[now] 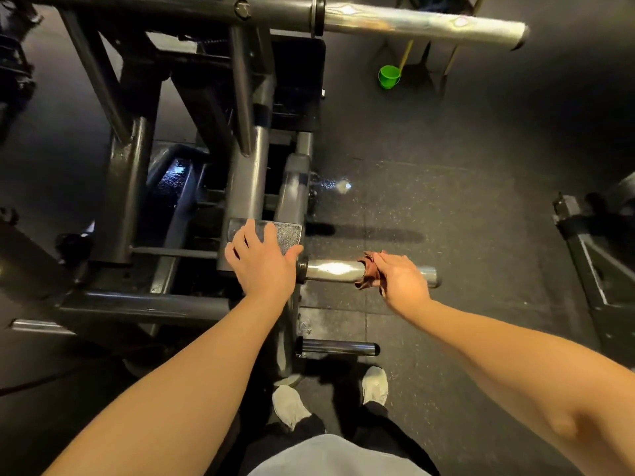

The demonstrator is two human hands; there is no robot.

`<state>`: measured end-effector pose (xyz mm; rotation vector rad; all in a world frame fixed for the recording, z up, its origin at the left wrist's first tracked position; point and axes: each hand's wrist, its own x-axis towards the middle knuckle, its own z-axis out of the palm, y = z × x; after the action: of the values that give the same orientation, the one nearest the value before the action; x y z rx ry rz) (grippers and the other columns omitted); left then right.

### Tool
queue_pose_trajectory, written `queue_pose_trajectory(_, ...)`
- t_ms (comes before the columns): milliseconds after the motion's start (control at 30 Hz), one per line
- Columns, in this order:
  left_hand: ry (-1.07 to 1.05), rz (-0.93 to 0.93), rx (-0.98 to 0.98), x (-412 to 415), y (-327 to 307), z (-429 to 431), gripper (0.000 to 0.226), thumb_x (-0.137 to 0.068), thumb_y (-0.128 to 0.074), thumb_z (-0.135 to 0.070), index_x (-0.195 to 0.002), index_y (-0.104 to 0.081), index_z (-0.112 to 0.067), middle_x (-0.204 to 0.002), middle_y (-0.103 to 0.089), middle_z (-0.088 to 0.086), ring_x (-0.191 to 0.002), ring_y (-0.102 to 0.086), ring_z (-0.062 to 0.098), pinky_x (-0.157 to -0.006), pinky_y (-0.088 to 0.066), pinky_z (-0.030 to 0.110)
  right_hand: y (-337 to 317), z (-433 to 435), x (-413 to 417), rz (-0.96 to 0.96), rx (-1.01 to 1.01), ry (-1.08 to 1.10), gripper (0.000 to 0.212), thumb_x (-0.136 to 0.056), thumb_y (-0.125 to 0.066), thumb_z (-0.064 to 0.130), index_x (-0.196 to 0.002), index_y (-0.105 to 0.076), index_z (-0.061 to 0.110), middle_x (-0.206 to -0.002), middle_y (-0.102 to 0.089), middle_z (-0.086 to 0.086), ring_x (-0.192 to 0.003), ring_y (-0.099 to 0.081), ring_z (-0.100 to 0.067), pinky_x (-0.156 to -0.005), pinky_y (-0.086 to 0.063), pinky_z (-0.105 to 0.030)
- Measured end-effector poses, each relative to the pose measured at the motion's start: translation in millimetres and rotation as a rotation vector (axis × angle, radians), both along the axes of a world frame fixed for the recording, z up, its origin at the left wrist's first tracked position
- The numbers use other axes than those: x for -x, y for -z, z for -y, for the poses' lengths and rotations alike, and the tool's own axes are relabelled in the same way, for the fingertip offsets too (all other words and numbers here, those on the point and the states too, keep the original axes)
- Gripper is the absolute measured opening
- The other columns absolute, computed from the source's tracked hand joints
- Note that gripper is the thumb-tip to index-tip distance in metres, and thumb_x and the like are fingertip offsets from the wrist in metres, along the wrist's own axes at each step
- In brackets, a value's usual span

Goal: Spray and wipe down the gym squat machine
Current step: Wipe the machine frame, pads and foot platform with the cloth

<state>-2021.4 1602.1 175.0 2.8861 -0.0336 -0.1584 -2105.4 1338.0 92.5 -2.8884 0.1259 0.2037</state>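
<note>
Status: wiping stage, in progress. The squat machine (130,187) fills the 9 to 12 o'clock sector of the view. The person stands at its 3 o'clock side.

The right hand (402,283) holds a reddish cloth (369,273) against the middle chrome peg (330,269), near the peg's outer end. Its fingers curl over the cloth and the peg. Their tips lie under the hand and cannot be seen.

The left hand (261,266) rests flat on a textured metal plate (288,235) at the peg's root, at 9 o'clock from the cloth. Its fingers (252,231) are spread and grasp nothing.

Done, as judged: spray appears to have been applied. A bright wet patch (340,185) shows on the floor (464,201) at 12 o'clock from the peg, and droplets glisten on a panel inside the frame. The inner length of the peg shines, but whether from wiping or from lamp glare cannot be told.

Left, as judged: the lower peg (340,348) at 6 o'clock, the long upper sleeve (422,24) at 12 o'clock, the frame tubes and the pads show no sign of wiping.

Not visible: no spray bottle appears in view. The machine's far side is in deep shadow and is cut off at the 9 and 12 o'clock edges. The contents of the green bucket (389,76) at 1 o'clock cannot be made out.
</note>
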Motion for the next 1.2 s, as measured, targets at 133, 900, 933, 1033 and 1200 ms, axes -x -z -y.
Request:
queue_pose_trajectory(133, -0.002, -0.007, -0.006, -1, -1, 0, 0.067, -0.1, -0.046, -0.063, -0.154, -0.038, -0.023, -0.167, -0.019, 0.013, -0.153, -0.015, 0.035, -0.124, -0.013, 0.055, -4, -61, -30, -0.028, 0.039, -0.078, 0.044, -0.082, -0.073, 0.018, -0.123, -0.056, 0.022, -0.111, -0.063, 0.002, -0.107, -0.059, -0.024, -0.096, -0.043, -0.04)
queue_pose_trajectory(900, -0.039, 0.019, 0.081, -5, 0, 6, 0.058, -0.096, -0.061, -0.055, -0.139, -0.05, -0.018, -0.162, -0.027, 0.015, -0.149, -0.02, 0.038, -0.121, -0.015, 0.056, -7, -27, 0, 0.141, -0.747, 1.447, 0.069, -0.11, -0.045, 0.03, -0.165, -0.006, 0.02, -0.153, -0.046, -0.019, -0.136, -0.049, -0.039, -0.113, -0.037, -0.044)
queue_pose_trajectory(933, -0.04, 0.019, 0.085, -5, 0, 5, 0.058, -0.096, -0.061, -0.055, -0.139, -0.05, -0.018, -0.162, -0.027, 0.015, -0.149, -0.02, 0.038, -0.121, -0.015, 0.057, -10, -40, -6, 0.166, -0.784, 1.505, 0.071, -0.11, -0.045, 0.028, -0.165, -0.002, 0.02, -0.154, -0.044, -0.022, -0.137, -0.048, -0.04, -0.113, -0.036, -0.044)
queue_pose_trajectory(1033, -0.044, 0.014, 0.083, -5, 1, 5, 0.058, -0.096, -0.061, -0.055, -0.139, -0.049, -0.018, -0.162, -0.026, 0.015, -0.149, -0.02, 0.037, -0.121, -0.016, 0.057, -28, -90, -24, 0.154, -0.857, 1.578, 0.073, -0.11, -0.046, 0.026, -0.165, 0.0, 0.018, -0.147, -0.052, -0.023, -0.135, -0.05, -0.04, -0.111, -0.035, -0.044)
queue_pose_trajectory(1200, -0.041, 0.013, 0.058, -5, -2, 6, 0.059, -0.096, -0.06, -0.056, -0.139, -0.049, -0.018, -0.162, -0.026, 0.015, -0.149, -0.02, 0.037, -0.121, -0.016, 0.057, -31, -159, -42, 0.089, -1.141, 1.528, 0.072, -0.11, -0.047, 0.023, -0.165, 0.0, 0.018, -0.145, -0.055, -0.017, -0.136, -0.051, -0.035, -0.113, -0.036, -0.041)
